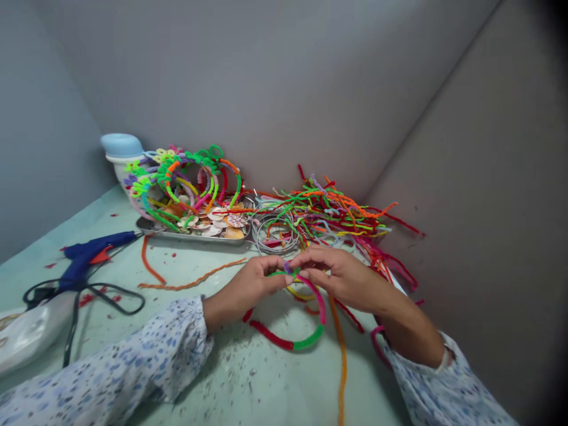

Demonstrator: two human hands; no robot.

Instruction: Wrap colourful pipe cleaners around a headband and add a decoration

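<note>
A headband-like hoop (307,339) wrapped in red, green and pink pipe cleaner hangs from my fingers over the table. My left hand (255,283) pinches its upper part, where green pipe cleaner shows. Close beside it, my right hand (335,273) pinches the same part with thumb and forefinger. Between the fingertips is a small purple piece of pipe cleaner (287,268); its exact shape is partly hidden. A yellow piece (302,292) shows behind the hoop. An orange pipe cleaner (341,361) runs toward the near edge below my right hand.
Several finished-looking hoops (195,163) stand on a metal tray (199,238) of seashells (222,219). A white bottle with a blue cap (122,145) is behind. Wire coil (275,231) and loose pipe cleaners (337,207) lie against the wall. A blue glue gun (84,254) with cord lies left.
</note>
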